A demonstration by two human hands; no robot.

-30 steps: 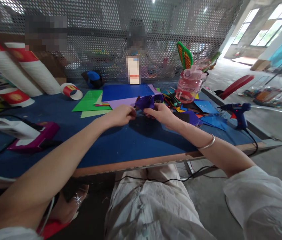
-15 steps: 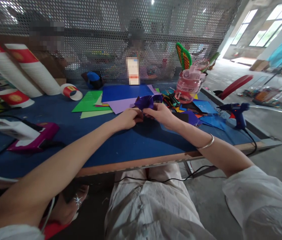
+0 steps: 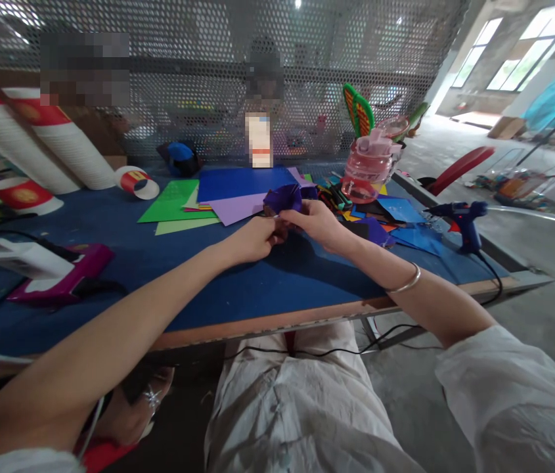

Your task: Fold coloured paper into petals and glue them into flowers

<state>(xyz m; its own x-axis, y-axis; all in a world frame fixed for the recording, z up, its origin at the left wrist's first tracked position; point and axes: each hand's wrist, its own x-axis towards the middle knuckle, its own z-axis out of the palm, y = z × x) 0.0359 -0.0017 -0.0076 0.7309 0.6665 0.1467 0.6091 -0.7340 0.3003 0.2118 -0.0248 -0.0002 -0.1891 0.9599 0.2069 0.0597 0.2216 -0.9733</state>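
The counter [image 3: 238,289] is covered in blue and runs across the middle of the view, with a perforated metal screen along its far edge. Sheets of coloured paper [image 3: 238,190] lie fanned at the far centre: green, dark blue and lilac. Stacks of paper cups [image 3: 55,148] lie at far left, a pink water bottle [image 3: 368,174] stands at far right, and a blue glue gun [image 3: 462,220] stands near the right edge. A magenta and white tool [image 3: 55,269] lies at near left.

Step in hand, as judged: shaping or folding a purple paper piece [image 3: 284,197], held just above the counter at centre, near the lilac sheet. The next move appears to call for a firm pinch on one side while the other side is creased or turned; a loose grip could let the folds spring apart.

The left hand [image 3: 252,238] is curled, fingertips pinching the near lower edge of the purple paper piece. The right hand [image 3: 319,223] is likewise closed around its right side, thumb on top. Both hands meet at the piece, nearly touching. How the folds lie inside cannot be told.
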